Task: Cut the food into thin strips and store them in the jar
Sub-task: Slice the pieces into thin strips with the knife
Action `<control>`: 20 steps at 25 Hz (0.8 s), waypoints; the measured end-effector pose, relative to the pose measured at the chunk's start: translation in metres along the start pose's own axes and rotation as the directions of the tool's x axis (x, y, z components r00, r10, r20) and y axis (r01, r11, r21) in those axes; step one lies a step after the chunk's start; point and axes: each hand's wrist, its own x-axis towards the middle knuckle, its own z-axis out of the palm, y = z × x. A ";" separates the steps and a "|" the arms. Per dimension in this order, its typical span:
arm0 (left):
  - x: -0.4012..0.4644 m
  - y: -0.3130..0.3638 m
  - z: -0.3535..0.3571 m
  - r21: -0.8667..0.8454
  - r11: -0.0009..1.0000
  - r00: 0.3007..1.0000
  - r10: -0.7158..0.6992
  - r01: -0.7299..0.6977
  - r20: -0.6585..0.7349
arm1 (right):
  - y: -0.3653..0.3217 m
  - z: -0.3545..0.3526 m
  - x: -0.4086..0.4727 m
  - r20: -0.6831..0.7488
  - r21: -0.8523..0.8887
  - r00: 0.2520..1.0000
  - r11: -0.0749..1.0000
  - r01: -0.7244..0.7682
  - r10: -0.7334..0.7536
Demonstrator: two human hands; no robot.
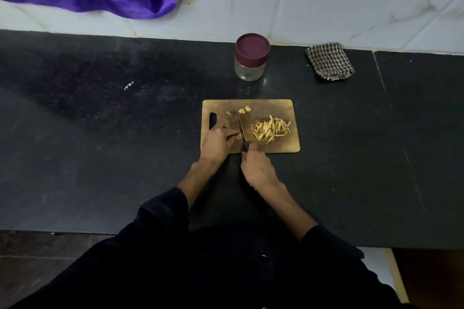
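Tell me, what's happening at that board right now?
Left hand pins a food piece; right hand grips the knife. Strips piled on board. Jar still lidded.

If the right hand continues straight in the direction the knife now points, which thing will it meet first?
Probably the small uncut pieces at the far side of the cutting board. The right hand holds the knife pointing away, slightly leftward. Beyond the board, the jar stands a little right of that line.
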 end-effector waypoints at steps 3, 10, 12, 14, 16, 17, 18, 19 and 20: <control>-0.001 0.003 0.002 0.005 1.000 0.999 -0.027 0.027 -0.023 | -0.002 0.002 0.002 0.004 -0.008 1.000 1.000 -0.015 0.015; 0.000 -0.002 0.008 0.036 0.999 0.998 -0.038 0.040 -0.043 | 0.006 0.008 -0.006 0.048 -0.030 0.998 0.999 -0.042 0.044; 0.000 -0.003 0.009 0.032 0.999 0.998 -0.039 0.040 -0.050 | 0.009 0.009 -0.009 0.045 -0.039 0.998 0.998 -0.044 0.046; 0.000 -0.003 0.009 0.027 0.999 0.997 -0.044 0.045 -0.056 | 0.013 0.009 -0.013 0.045 -0.050 0.998 0.998 -0.033 0.035; 0.000 -0.003 0.009 0.033 0.998 0.997 -0.052 0.054 -0.061 | 0.019 0.008 -0.019 0.050 -0.071 0.998 0.997 -0.022 0.026; 0.001 -0.003 0.010 0.035 0.998 0.996 -0.054 0.057 -0.064 | 0.021 0.007 -0.021 0.047 -0.078 0.999 0.997 -0.019 0.023; 0.000 -0.003 0.010 0.034 0.998 0.996 -0.055 0.058 -0.066 | 0.022 0.007 -0.022 0.041 -0.083 0.999 0.996 -0.017 0.021; 0.000 -0.003 0.010 0.031 0.998 0.996 -0.057 0.059 -0.066 | 0.022 0.005 -0.023 0.032 -0.088 0.999 0.996 -0.018 0.021; 0.000 -0.004 0.010 0.032 0.998 0.996 -0.059 0.061 -0.066 | 0.020 0.005 -0.023 0.024 -0.093 0.999 0.995 -0.023 0.026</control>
